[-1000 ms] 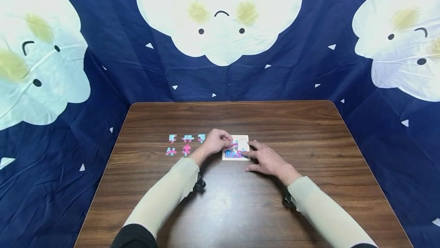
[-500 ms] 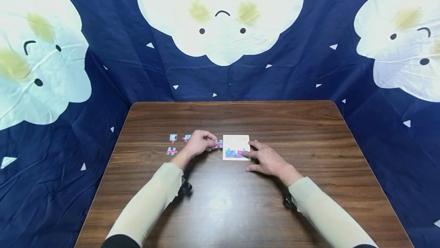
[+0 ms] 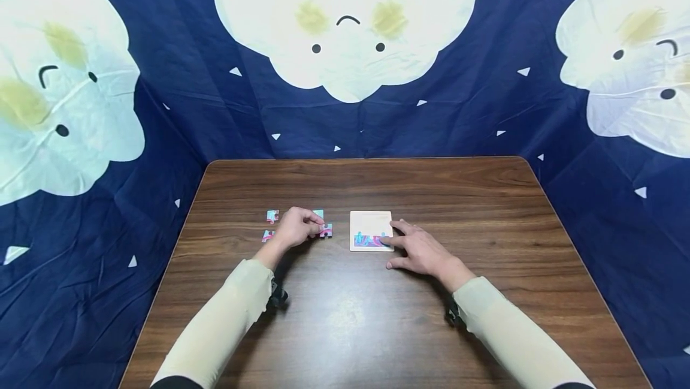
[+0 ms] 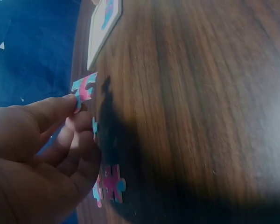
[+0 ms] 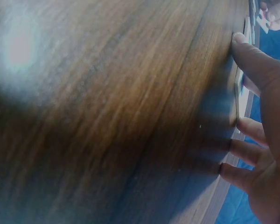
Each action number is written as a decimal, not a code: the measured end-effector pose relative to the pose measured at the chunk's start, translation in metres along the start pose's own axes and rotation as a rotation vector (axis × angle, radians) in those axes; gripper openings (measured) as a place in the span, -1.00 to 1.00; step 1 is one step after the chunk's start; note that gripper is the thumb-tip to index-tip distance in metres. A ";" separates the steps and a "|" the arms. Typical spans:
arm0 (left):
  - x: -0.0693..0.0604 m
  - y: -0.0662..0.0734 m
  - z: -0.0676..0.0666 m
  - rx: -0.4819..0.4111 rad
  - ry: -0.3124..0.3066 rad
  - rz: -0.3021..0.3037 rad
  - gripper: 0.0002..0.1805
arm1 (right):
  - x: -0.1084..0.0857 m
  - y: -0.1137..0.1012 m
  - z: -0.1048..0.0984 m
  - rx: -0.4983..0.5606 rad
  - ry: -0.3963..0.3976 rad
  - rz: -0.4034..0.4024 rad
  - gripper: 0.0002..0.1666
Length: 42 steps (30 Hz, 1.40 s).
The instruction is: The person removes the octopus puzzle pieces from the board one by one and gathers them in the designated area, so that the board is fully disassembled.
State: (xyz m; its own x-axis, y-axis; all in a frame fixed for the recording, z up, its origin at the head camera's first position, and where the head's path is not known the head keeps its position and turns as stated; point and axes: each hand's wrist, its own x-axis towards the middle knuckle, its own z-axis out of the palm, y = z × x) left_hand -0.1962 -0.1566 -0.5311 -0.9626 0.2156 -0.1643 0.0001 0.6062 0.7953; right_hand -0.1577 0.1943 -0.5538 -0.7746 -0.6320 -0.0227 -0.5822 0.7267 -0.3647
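My left hand point(image 3: 293, 227) pinches a pink and light-blue jigsaw piece point(image 4: 85, 87) between thumb and fingertips, raised off the table to the left of a small white puzzle tray point(image 3: 371, 221). Along the tray's near side lies a joined row of blue and purple pieces point(image 3: 366, 241). My right hand point(image 3: 423, 251) rests at the tray's right edge with fingers spread; one fingertip touches the right end of that row. Beneath my left hand, a pink piece point(image 4: 113, 183) lies on the table, mostly hidden from the head view.
Loose pieces lie left of the tray: a corner-like piece point(image 3: 272, 216) at far left, a pink-striped one point(image 3: 268, 235) below it, and a light-blue one point(image 3: 318, 213) behind my left fingers. The brown wooden table point(image 3: 458, 197) meets a dark blue cloth backdrop point(image 3: 377, 131).
From over the tray, my left hand has moved left, carrying the pinched jigsaw piece away from it. The right hand has stayed at the tray.
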 end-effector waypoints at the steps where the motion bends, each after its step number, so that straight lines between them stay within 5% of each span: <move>1: -0.001 -0.001 -0.001 0.027 0.008 0.004 -0.91 | 0.000 0.000 0.000 0.000 -0.001 0.000 -0.24; 8: -0.003 -0.005 -0.006 0.207 0.046 0.029 -0.93 | 0.000 0.000 -0.001 -0.006 -0.007 0.005 -0.23; 16: 0.000 -0.008 -0.005 0.310 0.048 0.064 -0.96 | 0.000 0.003 0.000 -0.001 0.006 -0.013 -0.25; 30: 0.003 -0.004 0.001 0.565 0.053 0.062 -0.74 | -0.002 0.002 0.003 -0.012 0.003 -0.006 -0.24; 42: 0.006 -0.004 -0.001 0.537 0.051 0.068 -0.77 | -0.001 0.002 0.003 -0.021 -0.006 0.006 -0.24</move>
State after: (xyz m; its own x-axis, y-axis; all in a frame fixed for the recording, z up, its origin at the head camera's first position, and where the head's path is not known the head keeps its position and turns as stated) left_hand -0.2019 -0.1586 -0.5340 -0.9674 0.2390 -0.0837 0.1888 0.9010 0.3906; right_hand -0.1572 0.1962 -0.5570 -0.7765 -0.6294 -0.0303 -0.5828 0.7356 -0.3452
